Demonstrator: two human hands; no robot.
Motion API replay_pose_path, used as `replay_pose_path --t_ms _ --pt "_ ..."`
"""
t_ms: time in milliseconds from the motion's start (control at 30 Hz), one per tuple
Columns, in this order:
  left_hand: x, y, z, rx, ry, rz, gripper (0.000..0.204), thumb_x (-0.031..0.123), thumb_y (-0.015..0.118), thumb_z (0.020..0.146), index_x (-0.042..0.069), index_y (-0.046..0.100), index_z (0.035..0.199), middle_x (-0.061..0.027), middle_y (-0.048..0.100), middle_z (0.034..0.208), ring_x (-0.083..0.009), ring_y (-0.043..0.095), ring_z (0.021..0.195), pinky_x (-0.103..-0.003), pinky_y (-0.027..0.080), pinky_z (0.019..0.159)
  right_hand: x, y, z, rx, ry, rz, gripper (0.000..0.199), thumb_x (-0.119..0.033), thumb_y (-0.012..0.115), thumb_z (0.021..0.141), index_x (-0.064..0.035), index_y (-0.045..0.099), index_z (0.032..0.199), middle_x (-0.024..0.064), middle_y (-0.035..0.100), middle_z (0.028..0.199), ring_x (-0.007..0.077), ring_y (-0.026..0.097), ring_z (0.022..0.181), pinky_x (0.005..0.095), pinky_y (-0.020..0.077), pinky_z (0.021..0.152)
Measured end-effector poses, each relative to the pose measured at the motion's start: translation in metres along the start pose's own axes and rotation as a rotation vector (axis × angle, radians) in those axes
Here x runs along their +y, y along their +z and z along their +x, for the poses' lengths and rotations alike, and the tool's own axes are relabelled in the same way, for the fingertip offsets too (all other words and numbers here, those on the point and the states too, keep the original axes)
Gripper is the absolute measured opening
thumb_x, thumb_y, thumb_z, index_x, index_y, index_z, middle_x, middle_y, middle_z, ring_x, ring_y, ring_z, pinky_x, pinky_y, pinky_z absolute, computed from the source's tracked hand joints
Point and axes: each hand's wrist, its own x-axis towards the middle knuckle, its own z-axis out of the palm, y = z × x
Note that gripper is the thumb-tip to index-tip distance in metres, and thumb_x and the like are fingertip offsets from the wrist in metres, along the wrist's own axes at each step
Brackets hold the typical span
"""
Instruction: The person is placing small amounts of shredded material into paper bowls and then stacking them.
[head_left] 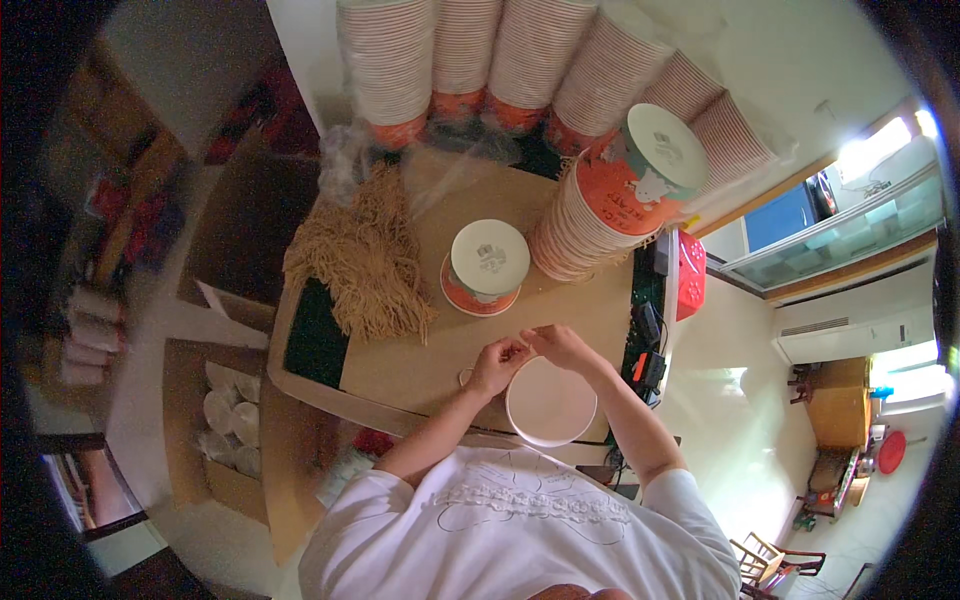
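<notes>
A round paper bucket (pixel 552 405) stands at the table's near edge, its open mouth facing up and its inside pale. My left hand (pixel 497 368) is closed in a pinch at its far left rim, and a thin tan cord loop (pixel 465 377) pokes out beside it. Over the far rim, my right hand (pixel 562 347) pinches with bent fingers close to the left fingertips; what lies between them is too small to make out. Just beyond my hands, a short stack of orange buckets (pixel 488 256) sits upside down, pale base up. A heap of tan cords (pixel 370 260) lies to its left.
A tall stack of orange buckets (pixel 625 200) with cords leans at the right. Plastic-wrapped bucket stacks (pixel 540 55) line the back. Cardboard (pixel 400 375) covers the tabletop. An open carton (pixel 215 485) stands on the floor at left; a red box (pixel 691 275) is at right.
</notes>
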Motion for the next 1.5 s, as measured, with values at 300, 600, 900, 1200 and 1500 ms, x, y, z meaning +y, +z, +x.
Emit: replay_pose_path --t_ms 300,600,900,1200,1500 --pt "0.001 -0.002 -0.002 0.004 0.023 0.040 0.013 0.013 0.064 0.077 0.001 0.058 0.080 -0.0024 0.059 0.074 -0.0091 0.053 0.070 -0.025 0.045 0.065 0.017 -0.002 0.001 0.025 -0.275 0.004 0.022 -0.022 0.049 0.087 -0.0017 0.055 0.082 0.0117 0.054 0.065 0.0175 0.050 0.059 0.0322 0.0401 0.056" --pt "-0.010 0.000 -0.002 0.002 -0.049 -0.094 0.007 0.008 0.062 0.078 0.003 0.059 0.080 -0.0007 0.059 0.075 -0.0087 0.053 0.071 -0.024 0.045 0.066 0.004 0.004 0.006 -0.009 -0.047 -0.095 0.029 -0.028 0.050 0.086 -0.0006 0.056 0.079 0.0117 0.056 0.067 0.0195 0.053 0.061 0.0327 0.0423 0.058" --pt "-0.012 0.000 0.001 -0.002 -0.019 -0.018 0.011 0.013 0.063 0.078 0.003 0.061 0.081 -0.0024 0.061 0.076 -0.0090 0.054 0.071 -0.025 0.046 0.066 0.005 0.006 0.003 0.039 -0.283 -0.075 0.029 -0.025 0.051 0.085 0.0005 0.053 0.072 0.0139 0.052 0.061 0.0229 0.050 0.056 0.0353 0.0394 0.054" --pt "0.003 0.002 0.000 0.048 0.106 0.021 0.013 0.014 0.063 0.079 0.002 0.059 0.077 -0.0018 0.059 0.068 -0.0063 0.054 0.062 -0.022 0.044 0.055 0.011 0.000 -0.001 0.013 -0.246 -0.025 0.018 -0.018 0.056 0.081 -0.0002 0.056 0.076 0.0120 0.056 0.066 0.0193 0.054 0.062 0.0316 0.0421 0.058" --pt "0.002 0.001 0.000 0.040 0.089 0.014 0.012 0.013 0.063 0.079 0.002 0.058 0.077 -0.0020 0.059 0.068 -0.0067 0.053 0.062 -0.022 0.044 0.056 0.006 -0.007 -0.005 -0.053 -0.269 -0.024 0.019 -0.021 0.052 0.081 -0.0031 0.056 0.080 0.0162 0.059 0.077 0.0307 0.057 0.072 0.0378 0.0441 0.064"
